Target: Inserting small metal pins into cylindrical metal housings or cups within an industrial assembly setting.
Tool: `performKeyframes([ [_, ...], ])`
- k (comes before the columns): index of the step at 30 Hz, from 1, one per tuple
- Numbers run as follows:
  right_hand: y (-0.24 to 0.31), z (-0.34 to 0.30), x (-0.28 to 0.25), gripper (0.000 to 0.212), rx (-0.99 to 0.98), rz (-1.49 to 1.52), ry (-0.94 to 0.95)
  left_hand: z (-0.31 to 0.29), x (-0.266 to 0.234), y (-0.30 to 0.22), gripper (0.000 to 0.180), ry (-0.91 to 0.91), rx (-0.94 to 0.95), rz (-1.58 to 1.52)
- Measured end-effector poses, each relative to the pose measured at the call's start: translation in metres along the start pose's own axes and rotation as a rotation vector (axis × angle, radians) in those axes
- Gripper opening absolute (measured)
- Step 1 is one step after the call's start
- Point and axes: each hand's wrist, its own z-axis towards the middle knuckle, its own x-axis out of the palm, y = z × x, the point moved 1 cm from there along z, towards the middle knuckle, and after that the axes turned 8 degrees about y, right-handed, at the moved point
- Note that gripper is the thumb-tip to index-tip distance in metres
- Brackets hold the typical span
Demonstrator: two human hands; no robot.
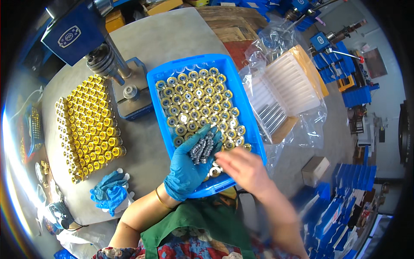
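In a blue-gloved palm, my left hand (pixel 185 167) cups a heap of small grey ribbed metal pieces (pixel 202 149), too small to tell their exact kind. It is over the near part of a blue plastic tray (pixel 156 103). Inside the tray stand rows of round brass-coloured fittings (pixel 196 103), most with dark centres and a few showing bright ones. Just right of the heap is my bare right hand (pixel 246 168), slightly blurred, its fingers bent and close together over the near right of the tray. Whatever lies between those fingertips is hidden.
A blue bench press (pixel 129 90) stands left of the tray. Rows of yellow-topped cylindrical parts (pixel 92 129) cover the table's left side, with crumpled blue gloves (pixel 110 190) nearer me. To the right, clear plastic wraps a white slotted box (pixel 289 86) holding metal rods (pixel 271 117).
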Motion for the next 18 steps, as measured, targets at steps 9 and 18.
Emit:
performKeyframes([
  [9,0.000,0.010,-0.001,0.019,0.033,0.058,0.080,0.003,-0.001,-0.007,0.035,0.069,0.024,0.059],
  [18,-0.044,-0.009,0.018,0.015,0.096,-0.305,0.452,0.002,0.000,-0.007,0.032,0.084,0.042,-0.007],
])
